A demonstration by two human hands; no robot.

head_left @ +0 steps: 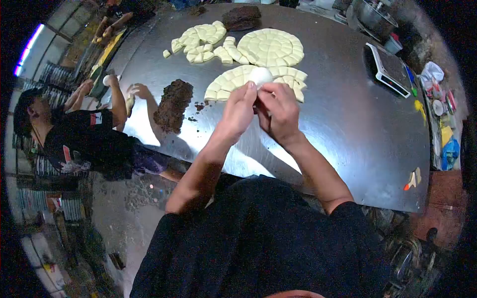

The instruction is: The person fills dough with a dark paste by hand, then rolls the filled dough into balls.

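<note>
— Both hands have a tight grip on one small white dough ball (260, 76). See? The left hand (238, 110) pinches it from one side and the right hand (278, 113) pinches it from the other side.

— Where is the ball?

— It is up in the air, just over the shiny metal desk (348, 114). It sits right in front of the cut dough pieces (233, 79) that lie flat on the desk.

— What is the big round thing behind it?

— That is a round dough sheet (271, 47), cut into little squares. More loose squares (198, 39) lie to the left of it.

— And the brown stuff?

— A brown pile (173, 105) sits on the desk, to the left of the hands. Another brown lump (242, 18) is at the far end of the desk.

— Who is that on the left?

— Another person in a black shirt (82, 144). That person's hands (131, 94) are at the edge of the desk, near the brown pile. One of them holds something pale, but it is too small to tell what.

— What is on the right?

— A white scale (388, 69) rests on the desk, well apart from the hands.
</note>
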